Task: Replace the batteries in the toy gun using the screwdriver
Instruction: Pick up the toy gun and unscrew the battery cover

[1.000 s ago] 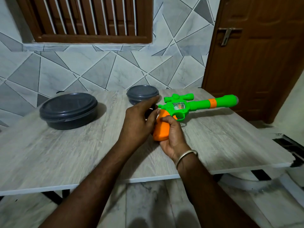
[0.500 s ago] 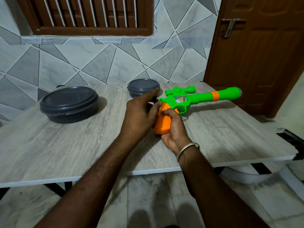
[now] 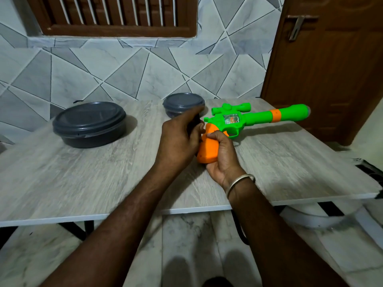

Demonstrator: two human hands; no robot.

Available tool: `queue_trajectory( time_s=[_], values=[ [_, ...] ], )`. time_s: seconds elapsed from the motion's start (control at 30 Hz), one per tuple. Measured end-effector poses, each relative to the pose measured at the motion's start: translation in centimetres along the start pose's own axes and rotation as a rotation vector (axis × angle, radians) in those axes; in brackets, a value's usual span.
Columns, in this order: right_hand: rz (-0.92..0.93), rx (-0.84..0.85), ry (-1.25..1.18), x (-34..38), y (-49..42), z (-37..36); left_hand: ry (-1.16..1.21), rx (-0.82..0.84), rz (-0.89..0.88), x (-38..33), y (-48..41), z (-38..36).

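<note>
While clasping the toy gun [image 3: 248, 119] by its orange grip with the right hand [image 3: 222, 157], curling the left hand [image 3: 178, 137] round a dark tool, seemingly the screwdriver [image 3: 193, 124], and holding it against the grip's near side. Propping the gun between both hands over the tabletop [image 3: 93, 177], barrel pointing away past the right hand. Probably working at the battery-cover screw, though tip and screw are hidden. Next calling for seating the tip squarely and turning with the grip held firm.
</note>
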State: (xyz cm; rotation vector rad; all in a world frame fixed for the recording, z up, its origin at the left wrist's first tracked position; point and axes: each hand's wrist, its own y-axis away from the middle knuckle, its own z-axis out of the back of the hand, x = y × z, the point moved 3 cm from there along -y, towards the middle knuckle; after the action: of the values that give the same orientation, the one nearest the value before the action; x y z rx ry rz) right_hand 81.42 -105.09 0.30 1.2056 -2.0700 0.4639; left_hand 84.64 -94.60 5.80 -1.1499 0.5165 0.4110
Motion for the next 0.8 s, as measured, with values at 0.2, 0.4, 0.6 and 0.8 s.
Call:
queue_trajectory(
  time_s=[0.2, 0.4, 0.6, 0.8],
  values=[
    [-0.012, 0.001, 0.027, -0.1, 0.2, -0.16, 0.003, -0.024, 0.012, 0.28, -0.47, 0.18],
    [-0.011, -0.015, 0.01, -0.15, -0.03, -0.05, 0.011, 0.01, 0.011, 0.25, -0.01, 0.38],
    [-0.009, -0.045, -0.011, -0.05, 0.19, -0.04, -0.07, -0.017, -0.029, 0.11, -0.3, 0.69],
    [-0.008, -0.009, 0.002, -0.22, -0.06, -0.05, 0.015, 0.007, -0.013, 0.17, -0.19, 0.39]
  ],
)
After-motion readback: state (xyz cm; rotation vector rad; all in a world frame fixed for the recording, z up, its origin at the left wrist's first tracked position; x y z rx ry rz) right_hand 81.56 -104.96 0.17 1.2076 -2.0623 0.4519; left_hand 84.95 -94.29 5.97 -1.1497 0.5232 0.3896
